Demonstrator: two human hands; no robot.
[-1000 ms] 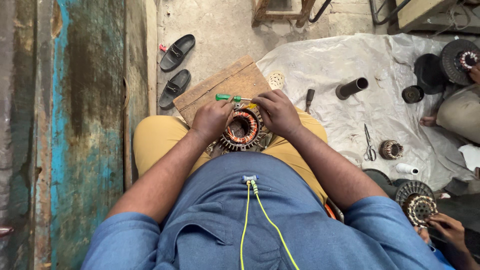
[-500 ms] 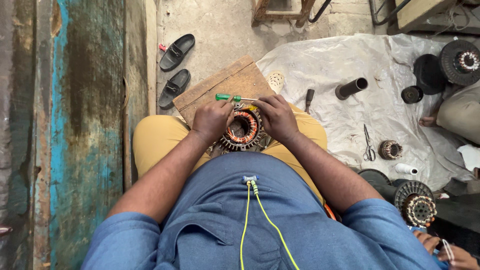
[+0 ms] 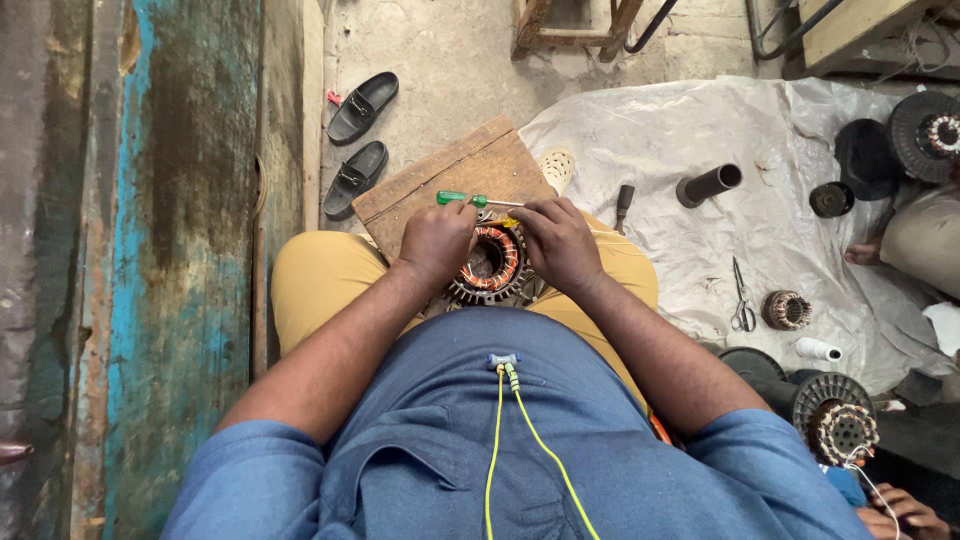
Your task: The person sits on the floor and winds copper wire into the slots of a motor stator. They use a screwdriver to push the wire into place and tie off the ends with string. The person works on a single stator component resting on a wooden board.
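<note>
A pair of black slippers (image 3: 355,140) lies on the concrete floor (image 3: 440,60) beside a worn blue-painted door (image 3: 150,250). On the white plastic sheet (image 3: 700,130) lie a dark pipe section (image 3: 709,184), scissors (image 3: 741,297), a small wound coil (image 3: 786,309), a white spool (image 3: 818,349) and, near its far right corner, black round covers (image 3: 865,155).

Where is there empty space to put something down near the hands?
The white sheet has a bare patch between the black tube and the scissors. The wooden board is bare left of the green screwdriver. It is crowded where the left hand and right hand grip the copper-wound stator, and at the sheet's right edge.
</note>
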